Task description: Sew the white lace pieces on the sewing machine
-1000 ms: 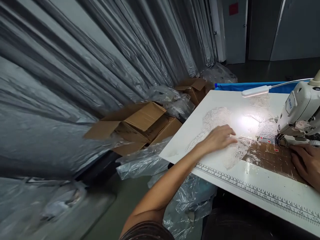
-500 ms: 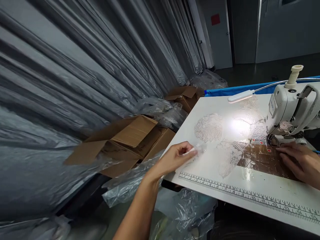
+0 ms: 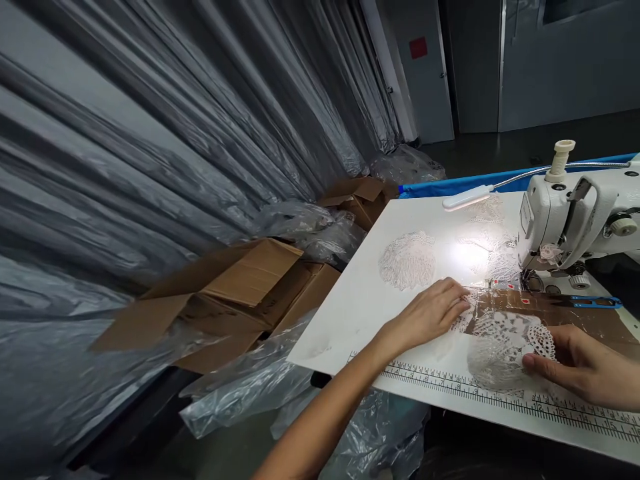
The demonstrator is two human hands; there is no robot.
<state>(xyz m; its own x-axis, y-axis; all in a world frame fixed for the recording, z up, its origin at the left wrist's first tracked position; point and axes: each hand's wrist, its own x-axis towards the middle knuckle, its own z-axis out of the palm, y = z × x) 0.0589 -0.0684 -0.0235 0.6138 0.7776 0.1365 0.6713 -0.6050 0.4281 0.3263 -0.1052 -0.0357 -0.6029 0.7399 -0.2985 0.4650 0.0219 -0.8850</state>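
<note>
My right hand [image 3: 580, 363] pinches the edge of a white lace piece [image 3: 500, 353] over the front of the white table. My left hand [image 3: 430, 313] has its fingers closed on lace beside the brown taped strip [image 3: 540, 311]; part of that lace is hidden under the fingers. The sewing machine [image 3: 545, 213] stands behind my right hand, its needle area above the strip. Blue thread snips [image 3: 595, 302] lie on the strip. A round lace piece [image 3: 407, 260] rests flat at the left of the table, and more lace [image 3: 503, 260] lies near the needle.
A lit lamp [image 3: 467, 198] hangs over the table [image 3: 325, 333], which has a printed ruler along its front edge. Open cardboard boxes [image 3: 255, 273] and clear plastic bags [image 3: 250, 373] are to the left. A grey curtain [image 3: 150, 133] hangs behind them.
My left hand moved right from the table's left side to the lace by the strip. My right hand came forward from the needle area and now holds lace. The snips are now visible.
</note>
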